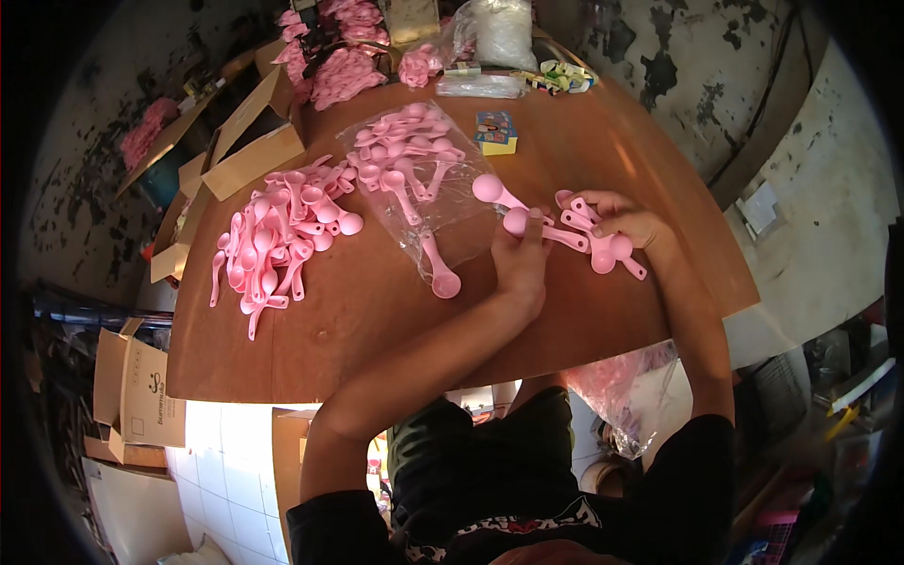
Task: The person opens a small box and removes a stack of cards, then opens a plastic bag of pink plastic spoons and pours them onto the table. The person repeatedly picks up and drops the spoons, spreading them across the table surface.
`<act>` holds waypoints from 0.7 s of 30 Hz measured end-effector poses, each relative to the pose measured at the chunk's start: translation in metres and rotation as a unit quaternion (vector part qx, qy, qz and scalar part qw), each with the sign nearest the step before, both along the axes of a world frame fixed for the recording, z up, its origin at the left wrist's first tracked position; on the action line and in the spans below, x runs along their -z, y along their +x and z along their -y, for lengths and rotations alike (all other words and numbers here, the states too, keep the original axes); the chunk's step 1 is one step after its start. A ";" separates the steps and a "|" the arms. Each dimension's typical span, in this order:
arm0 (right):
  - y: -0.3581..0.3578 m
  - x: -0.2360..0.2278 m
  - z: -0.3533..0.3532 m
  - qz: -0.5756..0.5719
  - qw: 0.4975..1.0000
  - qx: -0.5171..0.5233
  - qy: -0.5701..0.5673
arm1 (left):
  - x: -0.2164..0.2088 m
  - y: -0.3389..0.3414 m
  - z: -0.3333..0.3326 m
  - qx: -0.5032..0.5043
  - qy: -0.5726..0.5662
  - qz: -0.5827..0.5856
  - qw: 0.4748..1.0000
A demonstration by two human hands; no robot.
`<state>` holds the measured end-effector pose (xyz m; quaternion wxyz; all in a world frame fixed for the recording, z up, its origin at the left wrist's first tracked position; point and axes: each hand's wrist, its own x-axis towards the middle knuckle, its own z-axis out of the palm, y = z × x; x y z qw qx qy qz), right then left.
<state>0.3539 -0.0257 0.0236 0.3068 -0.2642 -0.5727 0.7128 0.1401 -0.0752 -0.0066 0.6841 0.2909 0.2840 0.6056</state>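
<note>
Over the right part of the table, my left hand is closed on pink measuring spoons, thumb on top. One of their bowls points up and left; the handle of another reaches toward my right hand. A small bunch of pink spoons is gripped by my right hand, fingers curled round the handles; bowls and handles stick out in several directions. Left of my hands lies a clear plastic bag with many pink spoons in or on it. A single spoon rests at the bag's near end.
A big heap of pink spoons covers the left of the brown table. Behind it stands an open cardboard box. A small blue and yellow box sits farther back, and clear plastic packs lie along the far edge.
</note>
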 end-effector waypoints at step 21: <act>-0.211 -0.091 -0.025 -0.089 0.991 0.092 0.038 | -0.063 -0.177 -0.003 -0.054 0.081 -0.047 0.994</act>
